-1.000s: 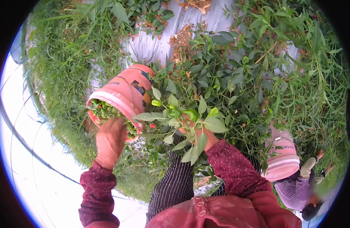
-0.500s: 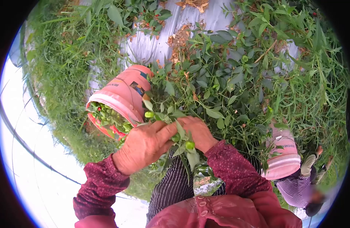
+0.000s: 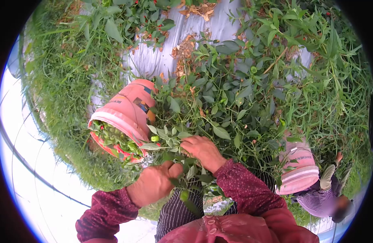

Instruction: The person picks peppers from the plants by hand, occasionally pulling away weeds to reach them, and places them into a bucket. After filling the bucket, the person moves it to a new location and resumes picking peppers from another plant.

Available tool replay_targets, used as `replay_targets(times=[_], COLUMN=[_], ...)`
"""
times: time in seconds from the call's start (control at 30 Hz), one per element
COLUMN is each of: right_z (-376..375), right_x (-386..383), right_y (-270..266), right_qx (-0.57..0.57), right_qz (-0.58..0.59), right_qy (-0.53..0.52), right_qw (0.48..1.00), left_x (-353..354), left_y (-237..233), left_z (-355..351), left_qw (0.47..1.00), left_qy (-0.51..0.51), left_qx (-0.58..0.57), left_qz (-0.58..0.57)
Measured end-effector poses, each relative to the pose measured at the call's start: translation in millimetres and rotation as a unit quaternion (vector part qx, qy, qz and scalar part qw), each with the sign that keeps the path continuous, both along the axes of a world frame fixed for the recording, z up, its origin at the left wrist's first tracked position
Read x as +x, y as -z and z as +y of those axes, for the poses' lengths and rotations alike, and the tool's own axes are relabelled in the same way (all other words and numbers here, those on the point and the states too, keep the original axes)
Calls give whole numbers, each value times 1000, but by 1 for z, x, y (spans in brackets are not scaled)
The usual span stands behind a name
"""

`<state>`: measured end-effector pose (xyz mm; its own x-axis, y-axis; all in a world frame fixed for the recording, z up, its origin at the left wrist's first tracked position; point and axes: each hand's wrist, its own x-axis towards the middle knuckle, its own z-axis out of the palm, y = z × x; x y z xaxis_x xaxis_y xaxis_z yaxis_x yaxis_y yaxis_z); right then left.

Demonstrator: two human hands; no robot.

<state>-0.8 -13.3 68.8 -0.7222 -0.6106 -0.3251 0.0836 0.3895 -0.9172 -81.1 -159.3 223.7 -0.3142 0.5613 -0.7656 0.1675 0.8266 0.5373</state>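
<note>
My left hand (image 3: 154,185) is closed in a fist beside a leafy pepper branch (image 3: 190,168); what its fingers hold, if anything, is hidden. My right hand (image 3: 203,153) has its fingers curled round the same branch, a little higher up. One green pepper (image 3: 155,138) hangs among the leaves above my left hand, and another green pepper (image 3: 184,195) hangs below, in front of my striped trousers. To the left, a tilted pink bucket (image 3: 121,107) holds many green peppers (image 3: 113,133) with some red ones among them.
Dense pepper plants (image 3: 235,89) spread ahead, over silvery plastic sheeting (image 3: 154,60) with dry leaves. Tall grass (image 3: 56,81) lines the left side. At the right are a second pink bucket (image 3: 298,162) and another person in a striped top (image 3: 316,201).
My left hand has drawn down, away from my right hand, and closed into a fist. My right hand has shifted slightly downward on the branch. The lower green pepper now hangs lower.
</note>
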Motion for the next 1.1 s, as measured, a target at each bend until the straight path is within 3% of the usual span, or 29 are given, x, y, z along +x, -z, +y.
replay_targets(times=[0.23,0.3,0.37,0.5,0.6,0.77,0.83,0.9,0.97,1.03,1.07,1.1], right_z=[-1,-2,-2,-12,-9,-16,-12,-13,-17,-28,-22,-21], right_x=[2,1,-3,5,2,9,9,9,13,25,14,15], right_y=[-3,-3,-5,-2,-3,-4,-4,-4,-8,-5,-17,-14], right_qx=[-14,-10,10,10,25,41,48,56,55,70,67,70], right_qz=[-32,-33,-49,-17,-62,-35,-34,-31,-23,-1,-8,-8], right_qy=[6,9,-52,-14,-73,-61,-90,-81,-81,-85,-88,-88], right_qw=[999,999,997,1000,995,997,994,995,995,994,994,994], left_x=[13,13,14,7,10,4,-12,-14,-18,-34,-39,-44], left_y=[3,4,-1,-19,-34,-42,-54,-54,-42,-17,-2,14], left_z=[-4,-6,-5,-6,-13,-33,-30,-38,-48,-60,-62,-58], left_qw=[997,995,995,999,988,991,970,962,970,916,881,904], left_qy=[-11,-92,-90,-24,-121,-47,2,-10,-141,-269,-376,-358], left_qx=[-49,34,25,-44,-27,-80,-89,-86,-59,-167,-124,-66], left_qz=[-64,-23,-24,-19,-96,-92,-227,-259,-187,-249,-260,-224])
